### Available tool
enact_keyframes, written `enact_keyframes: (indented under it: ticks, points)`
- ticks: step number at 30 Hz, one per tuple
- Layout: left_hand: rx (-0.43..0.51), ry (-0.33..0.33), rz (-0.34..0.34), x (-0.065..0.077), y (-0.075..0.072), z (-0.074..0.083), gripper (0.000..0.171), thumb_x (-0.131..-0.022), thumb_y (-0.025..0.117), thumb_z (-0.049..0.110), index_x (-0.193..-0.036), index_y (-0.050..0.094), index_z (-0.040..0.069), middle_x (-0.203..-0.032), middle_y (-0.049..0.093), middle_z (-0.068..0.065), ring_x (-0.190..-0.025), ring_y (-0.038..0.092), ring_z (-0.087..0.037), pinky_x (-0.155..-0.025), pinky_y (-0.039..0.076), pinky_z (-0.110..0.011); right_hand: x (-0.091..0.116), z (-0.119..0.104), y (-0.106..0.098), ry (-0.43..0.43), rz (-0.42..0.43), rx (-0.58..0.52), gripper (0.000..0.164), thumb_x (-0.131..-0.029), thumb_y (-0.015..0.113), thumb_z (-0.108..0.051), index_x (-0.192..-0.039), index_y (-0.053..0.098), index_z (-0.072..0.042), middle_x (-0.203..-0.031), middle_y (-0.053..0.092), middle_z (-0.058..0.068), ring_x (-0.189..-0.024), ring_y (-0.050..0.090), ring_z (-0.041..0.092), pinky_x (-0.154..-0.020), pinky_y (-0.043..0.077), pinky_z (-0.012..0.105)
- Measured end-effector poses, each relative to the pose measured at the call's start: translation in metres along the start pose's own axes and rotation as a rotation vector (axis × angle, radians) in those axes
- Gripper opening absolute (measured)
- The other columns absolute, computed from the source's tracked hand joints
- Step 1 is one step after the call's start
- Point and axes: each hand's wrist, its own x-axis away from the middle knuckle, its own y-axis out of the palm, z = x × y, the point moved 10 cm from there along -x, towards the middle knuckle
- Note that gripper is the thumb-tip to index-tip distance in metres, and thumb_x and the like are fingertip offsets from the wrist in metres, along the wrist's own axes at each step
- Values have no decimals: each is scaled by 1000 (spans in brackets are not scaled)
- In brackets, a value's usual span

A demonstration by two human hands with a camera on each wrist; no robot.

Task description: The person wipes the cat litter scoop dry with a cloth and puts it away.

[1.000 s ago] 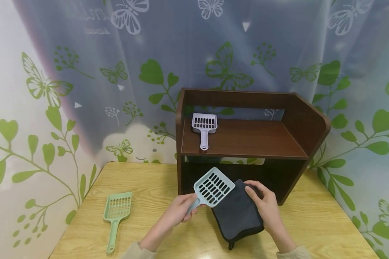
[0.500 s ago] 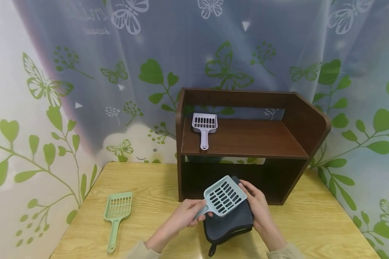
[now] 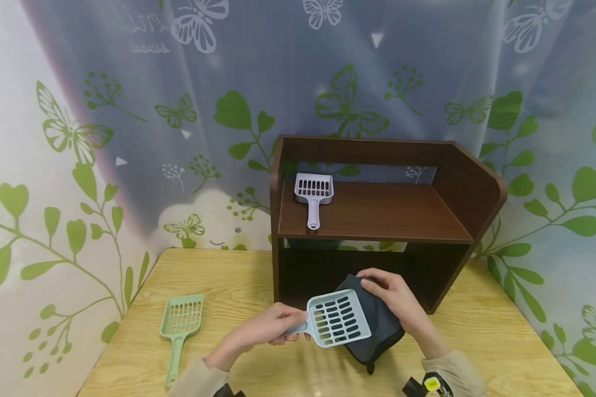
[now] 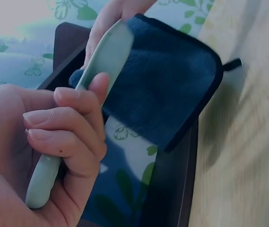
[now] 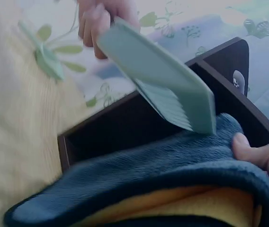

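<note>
My left hand (image 3: 280, 324) grips the handle of a light blue slotted litter scoop (image 3: 361, 317), fingers curled round it in the left wrist view. The scoop's head points right, in front of a dark grey-blue cloth (image 3: 379, 326). My right hand (image 3: 394, 296) pinches the cloth near its upper edge. In the right wrist view the fleecy cloth (image 5: 139, 165) is folded or layered, with a yellow inner side (image 5: 186, 201); the scoop (image 5: 158, 71) comes down close to it, and whether they touch I cannot tell. A small loop (image 4: 232, 65) sticks out at one corner.
A dark brown two-level shelf (image 3: 377, 212) stands behind the hands. On its upper board, at the left, lies a lilac scoop (image 3: 313, 214). A green scoop (image 3: 176, 344) lies on the wooden table (image 3: 228, 275) at the left. Patterned curtain (image 3: 258, 66) surrounds the table.
The light blue scoop first moves right over the cloth, then swings round so its head points slightly downward to the right. The cloth shifts left, then back right with the right hand.
</note>
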Motion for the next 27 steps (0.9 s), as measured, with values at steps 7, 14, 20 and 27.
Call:
enact_keyframes:
  ticks: [7, 14, 20, 27]
  points:
    - [-37, -15, -57, 1, 3, 6, 35, -108, 49, 23, -103, 74, -3, -75, 64, 0, -49, 33, -4, -44, 25, -16, -12, -13, 20, -120, -245, 187, 19, -102, 62, -20, -113, 72, -9, -109, 69, 6, -94, 61, 13, -83, 50, 23]
    - [-105, 1, -111, -2, 15, 17, 38, -106, 50, 25, -88, 70, -3, -63, 50, 2, -49, 31, -6, -48, 27, -18, -17, -23, 53, -169, -430, 251, 16, -102, 62, -20, -111, 73, -13, -106, 71, 1, -94, 62, 15, -84, 49, 28]
    - [-166, 14, -101, -7, 21, 19, 33, -106, 51, 21, -97, 74, -1, -62, 50, 3, -50, 35, -5, -49, 30, -17, -15, -36, 69, -256, -479, 311, 13, -101, 63, -21, -108, 73, -20, -105, 71, -6, -96, 64, 13, -86, 50, 29]
    - [-233, 29, -51, -7, 19, 19, 33, -104, 52, 22, -89, 75, 4, -60, 52, 4, -51, 39, -4, -49, 32, -17, -12, -32, 64, -256, -445, 344, 15, -101, 63, -23, -110, 73, -17, -106, 72, -6, -95, 63, 9, -85, 50, 30]
